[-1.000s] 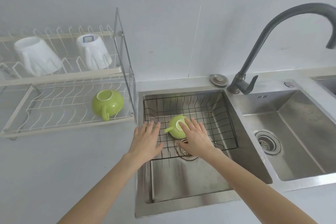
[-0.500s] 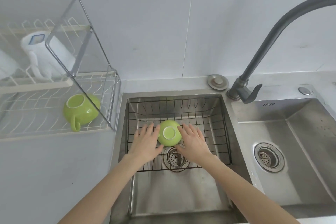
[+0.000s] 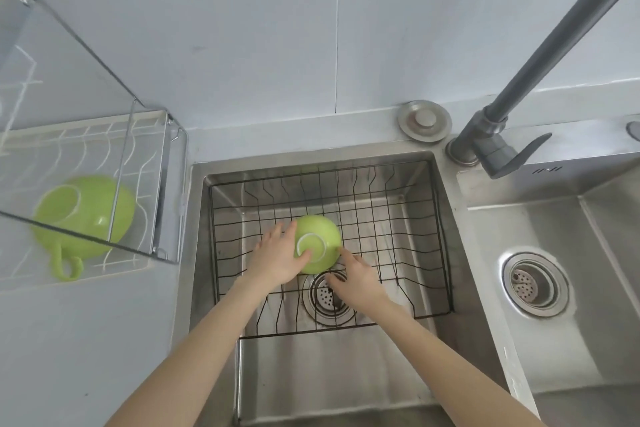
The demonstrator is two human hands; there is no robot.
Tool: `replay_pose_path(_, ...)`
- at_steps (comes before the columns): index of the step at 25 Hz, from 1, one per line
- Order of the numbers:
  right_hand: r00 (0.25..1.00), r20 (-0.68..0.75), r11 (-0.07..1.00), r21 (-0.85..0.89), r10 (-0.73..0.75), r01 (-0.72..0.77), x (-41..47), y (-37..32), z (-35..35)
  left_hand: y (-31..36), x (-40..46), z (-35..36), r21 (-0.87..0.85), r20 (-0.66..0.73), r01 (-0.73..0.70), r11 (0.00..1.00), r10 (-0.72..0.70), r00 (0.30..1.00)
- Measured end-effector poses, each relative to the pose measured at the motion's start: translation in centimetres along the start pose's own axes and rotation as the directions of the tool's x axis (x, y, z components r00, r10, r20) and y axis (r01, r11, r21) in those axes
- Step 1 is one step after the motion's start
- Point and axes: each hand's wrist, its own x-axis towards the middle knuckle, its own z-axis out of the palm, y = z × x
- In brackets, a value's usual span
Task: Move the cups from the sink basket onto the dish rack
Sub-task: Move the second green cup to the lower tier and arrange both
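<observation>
in the black wire sink basket point(image 3: 429, 253), an upside-down green cup point(image 3: 320, 246) sits between both hands; the left hand point(image 3: 277, 258) cups its left side, thumb on the base, while the right hand point(image 3: 356, 276), fingers spread, seems to touch its lower right edge. left of the grip, another green cup point(image 3: 86, 215) lies on the dish rack point(image 3: 104, 135).
</observation>
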Motion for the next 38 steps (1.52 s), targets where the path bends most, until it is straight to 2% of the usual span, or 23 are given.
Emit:
replay_pose_path(7, 0.990, -0.009, 0.937, 0.323, 0.143, -0.133, 2.3, -0.4, 1.4, 0.5, 2.5, 1.4, -0.208, 0.007, 0.061, 0.976, -0.060, 0.998)
replay_pose_path(14, 0.974, -0.013, 0.859, 0.474, 0.228, -0.195, 2.8, -0.5, 1.8, -0.4, 3.2, 1.5, -0.281, -0.010, 0.039, 0.959, -0.044, 0.999)
replay_pose_path(18, 0.980, -0.068, 0.892, 0.430, 0.188, -0.141, 2.0, -0.7, 1.0, -0.5, 2.0, 1.1, -0.432, -0.043, 0.088, 0.897, -0.117, 0.992)
replay_pose_path(21, 0.985, -0.108, 0.911, 0.405, 0.133, -0.078, 0.6, -0.9, 0.4, -0.7, -0.5, 0.8, -0.546, -0.017, 0.119, 0.830, -0.153, 0.988)
replay_pose_path(26, 0.989, -0.143, 0.934, 0.356, 0.048, 0.006, -2.6, -1.9, -0.3, -0.8, -5.7, 0.3, -0.687, -0.005, 0.090, 0.721, -0.129, 0.992)
replay_pose_path(28, 0.987, -0.160, 0.944, 0.328, 0.018, 0.035, -3.9, -2.6, -0.6, -1.2, -7.4, -0.1, -0.697, -0.024, 0.066, 0.714, -0.115, 0.993)
replay_pose_path(34, 0.957, -0.265, 0.951, 0.245, -0.119, 0.186, -8.9, -5.0, -1.4, -2.8, -13.3, -1.7, -0.718, -0.090, -0.089, 0.690, 0.035, 0.995)
replay_pose_path(38, 0.933, -0.304, 0.939, 0.218, -0.192, 0.265, -11.9, -7.9, -0.1, -5.6, -17.2, -2.3, -0.644, -0.129, -0.200, 0.739, 0.153, 0.980)
